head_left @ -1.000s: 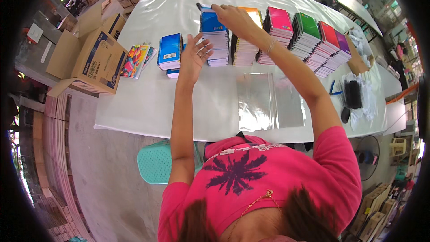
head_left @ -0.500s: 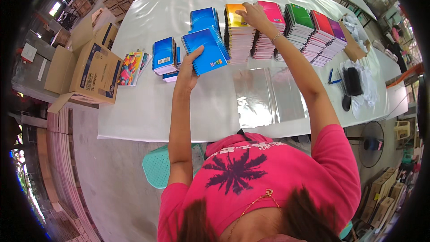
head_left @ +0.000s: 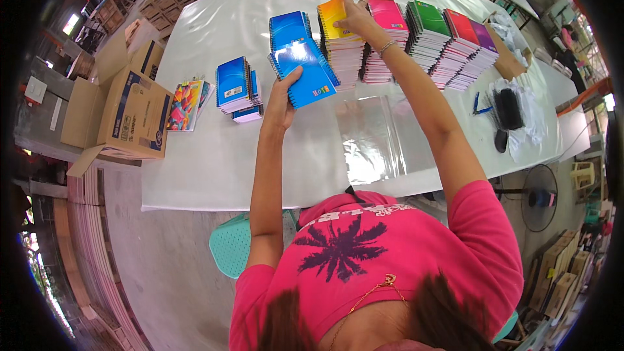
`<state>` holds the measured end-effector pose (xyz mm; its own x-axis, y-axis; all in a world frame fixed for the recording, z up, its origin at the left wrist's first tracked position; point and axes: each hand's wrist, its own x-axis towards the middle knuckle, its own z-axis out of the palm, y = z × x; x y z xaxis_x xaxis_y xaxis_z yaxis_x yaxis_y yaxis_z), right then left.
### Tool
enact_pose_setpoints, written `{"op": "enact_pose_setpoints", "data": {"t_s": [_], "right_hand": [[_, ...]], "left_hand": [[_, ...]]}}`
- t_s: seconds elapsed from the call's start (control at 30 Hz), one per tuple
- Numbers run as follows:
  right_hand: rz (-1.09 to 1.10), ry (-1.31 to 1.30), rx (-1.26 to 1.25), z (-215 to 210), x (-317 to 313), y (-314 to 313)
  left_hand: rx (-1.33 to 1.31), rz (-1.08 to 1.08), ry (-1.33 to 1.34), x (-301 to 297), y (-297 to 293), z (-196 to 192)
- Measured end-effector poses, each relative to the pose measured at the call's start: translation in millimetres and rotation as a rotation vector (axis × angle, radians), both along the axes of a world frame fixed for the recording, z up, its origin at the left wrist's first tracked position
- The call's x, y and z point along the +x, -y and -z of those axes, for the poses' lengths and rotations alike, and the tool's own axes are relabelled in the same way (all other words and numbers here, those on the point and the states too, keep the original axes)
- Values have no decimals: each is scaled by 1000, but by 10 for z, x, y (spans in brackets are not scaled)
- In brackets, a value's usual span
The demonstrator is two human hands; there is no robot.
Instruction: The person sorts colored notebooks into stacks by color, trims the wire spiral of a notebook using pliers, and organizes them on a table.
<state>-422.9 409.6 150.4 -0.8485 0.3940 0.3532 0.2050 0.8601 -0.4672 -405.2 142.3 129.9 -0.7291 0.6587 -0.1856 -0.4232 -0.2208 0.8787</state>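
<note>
My left hand (head_left: 282,101) is closed on blue spiral notebooks (head_left: 317,80), thumb on the top cover, tilted over the table. With thumb and fingers spread across its cover, my right hand (head_left: 357,16) grips the top yellow spiral notebook (head_left: 331,10) of a tall stack. That notebook sits slightly askew; whether more than one is gripped is hidden. Behind my left hand stands a blue notebook stack (head_left: 288,28). Right of the yellow stack come stacks of pink notebooks (head_left: 388,13), green notebooks (head_left: 431,18), red notebooks (head_left: 463,26) and purple notebooks (head_left: 484,36).
A shorter blue notebook pile (head_left: 233,81) and colourful booklets (head_left: 185,107) lie at left, beside an open cardboard box (head_left: 138,117). Clear plastic sheets (head_left: 374,146) lie nearer me. At right are blue-handled pliers (head_left: 481,104), a black hairbrush (head_left: 508,109) and crumpled plastic (head_left: 534,117).
My right hand has closed around the top yellow notebook, which now sits turned on its stack. The left hand still holds the blue notebooks. The whole view has shifted slightly.
</note>
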Motion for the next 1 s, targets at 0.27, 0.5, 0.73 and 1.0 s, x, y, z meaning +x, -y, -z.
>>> {"op": "enact_pose_setpoints", "data": {"t_s": [0.27,0.5,0.73,1.0], "right_hand": [[-61,-94,-94,18,28,-37],[43,43,-15,8,-5,-20],[85,-35,-10,-24,28,-210],[189,-326,24,-350,348,-4]], "left_hand": [[26,25,-25,88,-46,-32],[2,7,-30,149,11,-21],[-13,-21,-32,215,26,-92],[-23,-34,-15,177,-23,-119]]}}
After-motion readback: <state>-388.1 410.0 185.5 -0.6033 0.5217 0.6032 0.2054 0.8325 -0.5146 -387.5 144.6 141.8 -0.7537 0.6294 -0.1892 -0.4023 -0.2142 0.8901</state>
